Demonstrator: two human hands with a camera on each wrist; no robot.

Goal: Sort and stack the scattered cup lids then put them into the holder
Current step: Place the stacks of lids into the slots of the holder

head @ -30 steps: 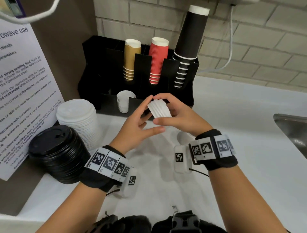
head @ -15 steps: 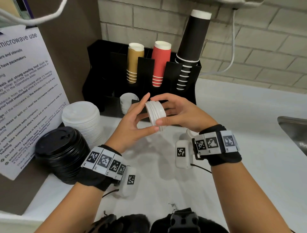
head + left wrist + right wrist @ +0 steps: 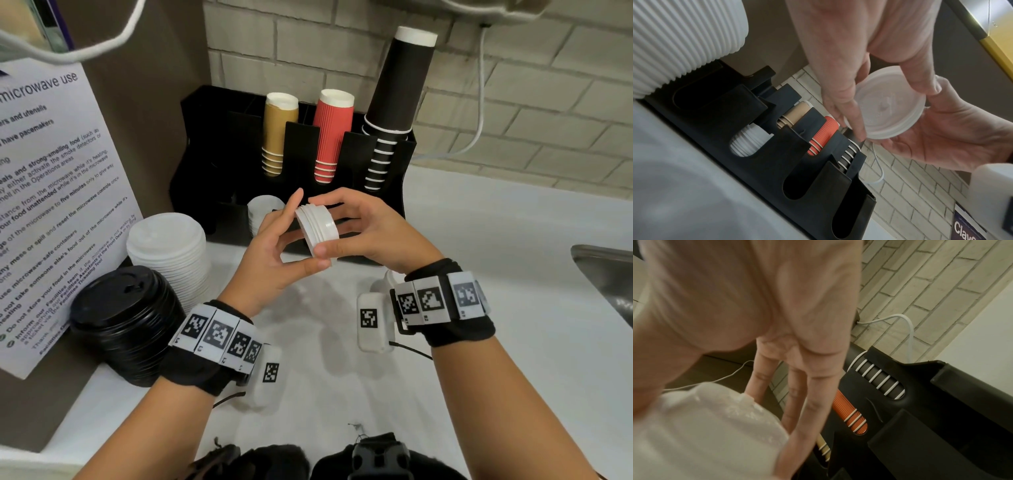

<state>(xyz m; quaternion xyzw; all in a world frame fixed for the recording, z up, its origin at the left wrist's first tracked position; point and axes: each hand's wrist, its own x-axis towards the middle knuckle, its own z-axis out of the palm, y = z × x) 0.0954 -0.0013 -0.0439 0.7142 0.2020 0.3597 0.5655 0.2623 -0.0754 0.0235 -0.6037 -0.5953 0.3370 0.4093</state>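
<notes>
A short stack of small white lids (image 3: 317,229) is held on edge above the counter, just in front of the black holder (image 3: 376,154). My right hand (image 3: 363,233) grips it, thumb under the rim and fingers behind. My left hand (image 3: 281,246) pinches the stack's rim between near-straight fingers and thumb; the left wrist view shows the lid stack (image 3: 885,110) between them. In the right wrist view the stack (image 3: 705,434) is a white blur under my fingers (image 3: 807,402). A front slot of the holder has small white lids (image 3: 263,212) in it.
A tall stack of large white lids (image 3: 168,246) and a stack of black lids (image 3: 126,318) stand on the counter at left, by a printed notice (image 3: 51,192). Gold, red and black cups fill the holder's back slots. A steel sink (image 3: 603,270) lies at right.
The lids, loose and fanned a second ago, are now pressed into a compact stack. Both hands have drawn a little closer to the holder with it.
</notes>
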